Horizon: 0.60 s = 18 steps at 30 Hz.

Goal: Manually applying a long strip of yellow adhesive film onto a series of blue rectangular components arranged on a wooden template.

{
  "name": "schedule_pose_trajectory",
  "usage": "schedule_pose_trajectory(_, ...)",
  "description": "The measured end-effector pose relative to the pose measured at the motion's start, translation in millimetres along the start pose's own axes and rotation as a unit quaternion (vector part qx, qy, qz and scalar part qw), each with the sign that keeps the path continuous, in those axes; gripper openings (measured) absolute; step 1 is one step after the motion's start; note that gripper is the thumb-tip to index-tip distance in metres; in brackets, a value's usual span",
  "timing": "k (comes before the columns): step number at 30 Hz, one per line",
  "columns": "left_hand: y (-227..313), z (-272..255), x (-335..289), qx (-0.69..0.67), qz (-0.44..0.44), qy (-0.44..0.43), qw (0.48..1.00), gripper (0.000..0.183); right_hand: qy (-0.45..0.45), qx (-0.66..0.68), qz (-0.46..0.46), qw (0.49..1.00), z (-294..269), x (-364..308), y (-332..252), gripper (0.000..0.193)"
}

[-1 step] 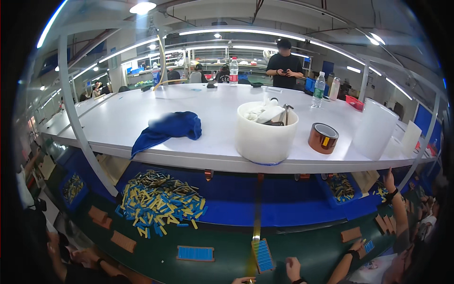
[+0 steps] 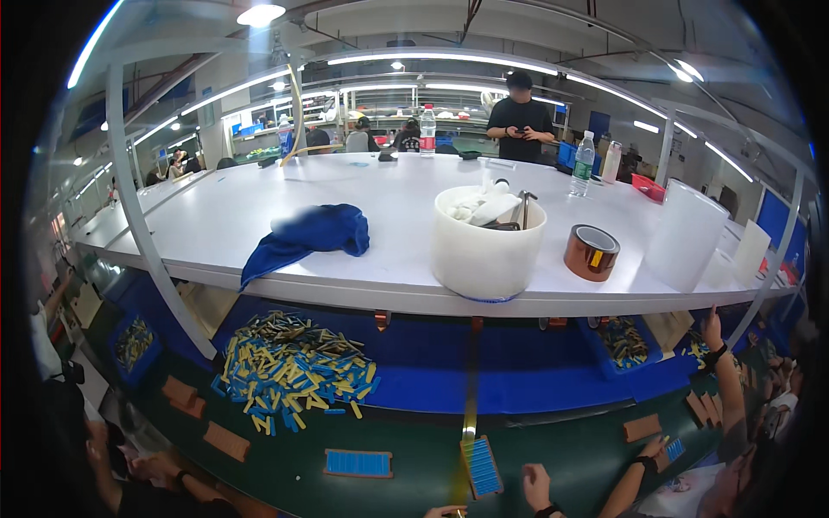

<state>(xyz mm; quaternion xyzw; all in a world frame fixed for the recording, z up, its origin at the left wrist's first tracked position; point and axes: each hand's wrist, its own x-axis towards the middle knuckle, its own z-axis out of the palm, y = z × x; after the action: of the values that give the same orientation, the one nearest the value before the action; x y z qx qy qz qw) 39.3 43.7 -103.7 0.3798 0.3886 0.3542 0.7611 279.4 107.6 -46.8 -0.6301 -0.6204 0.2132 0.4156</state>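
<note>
At eleven o'clock a round ceiling lamp (image 2: 261,15) glows; at twelve, a strip light (image 2: 436,56) runs above back shelving (image 2: 401,114). A white raised shelf (image 2: 397,233) spans nine to three, above a green worktop (image 2: 423,453) at six.

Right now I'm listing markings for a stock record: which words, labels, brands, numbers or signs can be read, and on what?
No text can be read.
Red-labelled plastic bottle: print too small to read.
Green-labelled plastic bottle: print too small to read.
Amber tape roll: yellow patch, no legible text.
</note>
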Motion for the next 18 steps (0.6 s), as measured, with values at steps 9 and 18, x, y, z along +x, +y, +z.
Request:
schedule_pose_trajectory(9, -19.4, -33.9, 14.2, -0.005, -0.012, 0.035, 0.999, 0.044, 0.103, 0.023, -0.373, 0.922, -49.7, 154.4, -182.8, 0.028)
schedule_pose_trajectory(18, -33.5, -25.2, 15.9, 0.28, 0.036, 0.096, 0.954, 0.042, 0.193, -0.234, -0.608, 0.734, 47.8, 252.2, -297.3, 0.041)
